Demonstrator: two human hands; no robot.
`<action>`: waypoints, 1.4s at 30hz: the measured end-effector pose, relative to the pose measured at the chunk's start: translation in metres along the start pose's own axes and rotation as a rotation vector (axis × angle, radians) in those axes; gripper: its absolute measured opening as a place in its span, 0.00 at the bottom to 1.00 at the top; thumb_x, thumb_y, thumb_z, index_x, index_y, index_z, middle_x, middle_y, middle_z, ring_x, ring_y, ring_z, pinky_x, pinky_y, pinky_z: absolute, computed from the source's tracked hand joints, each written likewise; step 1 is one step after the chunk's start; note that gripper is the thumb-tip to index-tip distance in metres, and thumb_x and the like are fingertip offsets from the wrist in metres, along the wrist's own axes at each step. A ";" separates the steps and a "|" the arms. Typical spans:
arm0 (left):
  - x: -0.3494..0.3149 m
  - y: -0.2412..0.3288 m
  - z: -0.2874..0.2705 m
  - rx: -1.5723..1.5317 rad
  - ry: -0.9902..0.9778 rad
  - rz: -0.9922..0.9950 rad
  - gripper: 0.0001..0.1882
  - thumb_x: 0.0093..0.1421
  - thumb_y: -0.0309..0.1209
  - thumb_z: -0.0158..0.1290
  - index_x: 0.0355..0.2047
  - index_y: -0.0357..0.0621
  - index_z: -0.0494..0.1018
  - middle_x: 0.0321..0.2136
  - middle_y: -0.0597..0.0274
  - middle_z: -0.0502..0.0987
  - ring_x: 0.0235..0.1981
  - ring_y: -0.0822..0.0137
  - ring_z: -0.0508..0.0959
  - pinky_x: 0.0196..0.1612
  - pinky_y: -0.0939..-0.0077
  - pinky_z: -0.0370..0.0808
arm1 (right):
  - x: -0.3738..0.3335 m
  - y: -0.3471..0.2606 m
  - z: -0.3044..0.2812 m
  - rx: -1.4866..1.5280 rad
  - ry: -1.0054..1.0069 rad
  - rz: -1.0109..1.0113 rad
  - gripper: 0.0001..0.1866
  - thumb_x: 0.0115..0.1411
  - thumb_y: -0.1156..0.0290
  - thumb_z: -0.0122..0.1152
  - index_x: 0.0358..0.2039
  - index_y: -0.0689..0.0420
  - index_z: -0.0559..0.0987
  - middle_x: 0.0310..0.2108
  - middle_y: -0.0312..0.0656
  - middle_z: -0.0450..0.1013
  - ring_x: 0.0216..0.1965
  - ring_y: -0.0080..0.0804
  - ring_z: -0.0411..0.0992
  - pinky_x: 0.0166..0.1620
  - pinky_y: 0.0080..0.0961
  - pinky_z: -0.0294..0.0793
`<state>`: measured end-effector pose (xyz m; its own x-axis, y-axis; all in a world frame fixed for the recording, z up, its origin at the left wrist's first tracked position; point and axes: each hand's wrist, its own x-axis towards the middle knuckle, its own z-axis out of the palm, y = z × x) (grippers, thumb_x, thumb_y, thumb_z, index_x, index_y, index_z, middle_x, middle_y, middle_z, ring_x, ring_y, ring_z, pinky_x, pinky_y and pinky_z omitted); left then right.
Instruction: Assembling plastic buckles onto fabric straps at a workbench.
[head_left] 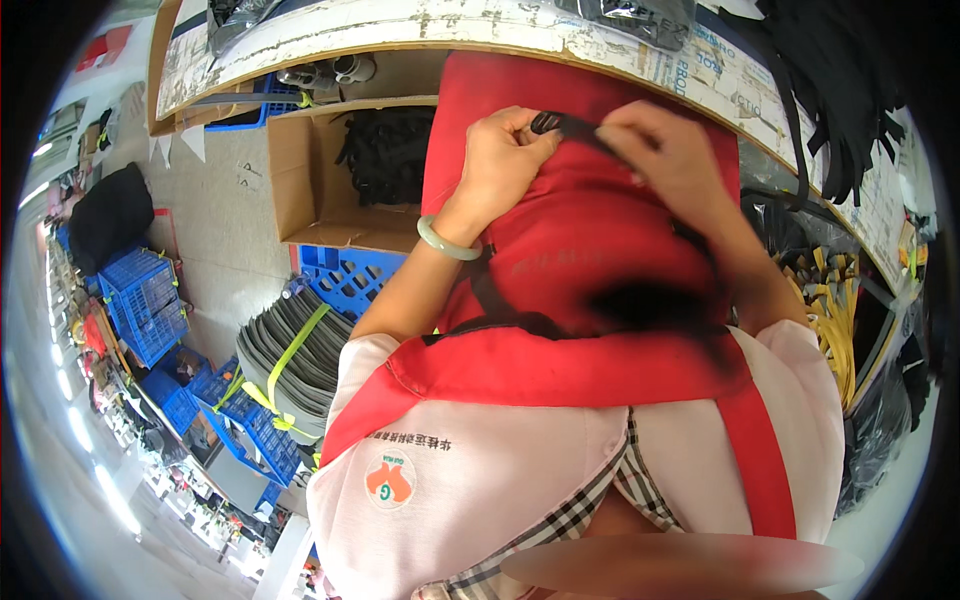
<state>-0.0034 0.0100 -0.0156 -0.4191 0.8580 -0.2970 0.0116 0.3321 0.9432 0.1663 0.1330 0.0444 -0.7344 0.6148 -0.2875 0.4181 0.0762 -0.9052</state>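
A short black strap (592,131) stretches between my two hands above the red apron (580,220) that covers my lap. My left hand (500,160), with a pale green bangle at the wrist, pinches the strap's looped end between thumb and fingers. Whether that end carries a small buckle is too small to tell. Slightly smeared by motion, my right hand (668,150) has its fingers closed on the strap's other part. The apron's lower front shows a dark smudge.
A worktable edge (420,62) curves across the far side. Black straps (830,90) hang off its right. At left stand a cardboard box (300,180) of black pieces, a strapped grey sheet stack (290,350) and blue crates (145,300). Yellow strips (832,310) lie right.
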 end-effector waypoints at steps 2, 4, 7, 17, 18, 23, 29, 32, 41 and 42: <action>0.002 0.003 0.005 0.057 0.031 0.161 0.05 0.50 0.21 0.59 0.29 0.36 0.78 0.19 0.65 0.71 0.19 0.77 0.68 0.23 0.78 0.66 | 0.006 0.010 0.019 0.078 -0.108 0.000 0.10 0.62 0.66 0.57 0.34 0.60 0.76 0.20 0.33 0.70 0.17 0.16 0.65 0.22 0.16 0.66; 0.002 0.013 0.006 0.118 0.029 0.153 0.07 0.49 0.21 0.58 0.31 0.36 0.78 0.20 0.62 0.72 0.20 0.74 0.70 0.25 0.77 0.68 | 0.009 0.014 0.016 0.107 -0.118 0.087 0.09 0.62 0.66 0.57 0.34 0.60 0.76 0.20 0.34 0.70 0.17 0.16 0.64 0.21 0.15 0.66; 0.000 0.016 0.005 0.216 0.032 0.172 0.09 0.48 0.20 0.56 0.32 0.36 0.78 0.23 0.57 0.73 0.22 0.67 0.72 0.27 0.73 0.70 | 0.010 0.021 0.019 0.185 -0.114 0.167 0.09 0.62 0.67 0.56 0.34 0.60 0.75 0.19 0.33 0.70 0.16 0.15 0.64 0.19 0.13 0.63; 0.012 0.001 0.011 0.485 0.080 0.456 0.08 0.51 0.21 0.56 0.33 0.36 0.77 0.22 0.57 0.71 0.21 0.64 0.71 0.25 0.74 0.68 | 0.028 0.030 0.028 0.377 -0.066 0.174 0.11 0.62 0.66 0.58 0.33 0.62 0.76 0.19 0.35 0.71 0.16 0.15 0.65 0.18 0.15 0.63; 0.012 0.002 0.011 0.485 0.079 0.455 0.08 0.51 0.21 0.56 0.33 0.36 0.77 0.22 0.57 0.71 0.21 0.64 0.71 0.25 0.74 0.68 | 0.029 0.030 0.027 0.378 -0.066 0.175 0.11 0.62 0.66 0.58 0.33 0.62 0.76 0.19 0.35 0.71 0.16 0.15 0.65 0.18 0.15 0.63; 0.010 0.011 0.014 0.356 0.148 0.477 0.06 0.53 0.21 0.57 0.33 0.37 0.77 0.20 0.59 0.70 0.19 0.67 0.70 0.23 0.75 0.67 | 0.031 0.023 0.029 0.825 -0.009 0.264 0.08 0.62 0.67 0.58 0.32 0.59 0.73 0.21 0.34 0.70 0.17 0.17 0.65 0.20 0.14 0.66; 0.014 0.009 0.016 0.388 0.216 0.521 0.06 0.52 0.20 0.57 0.32 0.37 0.77 0.21 0.60 0.71 0.19 0.68 0.72 0.23 0.76 0.68 | 0.034 0.022 0.033 1.106 0.003 0.261 0.07 0.63 0.69 0.56 0.36 0.59 0.72 0.24 0.35 0.71 0.20 0.19 0.67 0.23 0.16 0.69; 0.014 0.006 0.019 0.443 0.209 0.564 0.07 0.52 0.19 0.57 0.33 0.38 0.77 0.21 0.59 0.71 0.21 0.68 0.74 0.25 0.75 0.70 | 0.035 0.026 0.041 0.928 0.076 0.134 0.10 0.64 0.68 0.55 0.39 0.61 0.72 0.25 0.37 0.71 0.21 0.20 0.68 0.25 0.18 0.71; 0.018 0.001 -0.003 -0.803 -0.182 -0.272 0.11 0.60 0.26 0.55 0.40 0.31 0.76 0.32 0.58 0.80 0.30 0.70 0.80 0.36 0.78 0.77 | 0.035 0.029 0.029 0.513 0.014 0.051 0.11 0.63 0.67 0.57 0.41 0.61 0.77 0.29 0.36 0.74 0.27 0.20 0.69 0.34 0.15 0.70; 0.019 -0.007 0.003 -0.829 -0.132 -0.231 0.11 0.60 0.25 0.55 0.39 0.29 0.76 0.32 0.55 0.80 0.32 0.68 0.80 0.39 0.80 0.78 | 0.033 0.031 0.032 0.511 0.010 0.052 0.11 0.63 0.67 0.57 0.41 0.61 0.77 0.29 0.36 0.74 0.27 0.20 0.69 0.34 0.15 0.70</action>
<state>-0.0083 0.0250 -0.0282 -0.2205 0.8598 -0.4607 -0.7467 0.1551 0.6468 0.1376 0.1307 -0.0033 -0.7134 0.6152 -0.3356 0.1376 -0.3465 -0.9279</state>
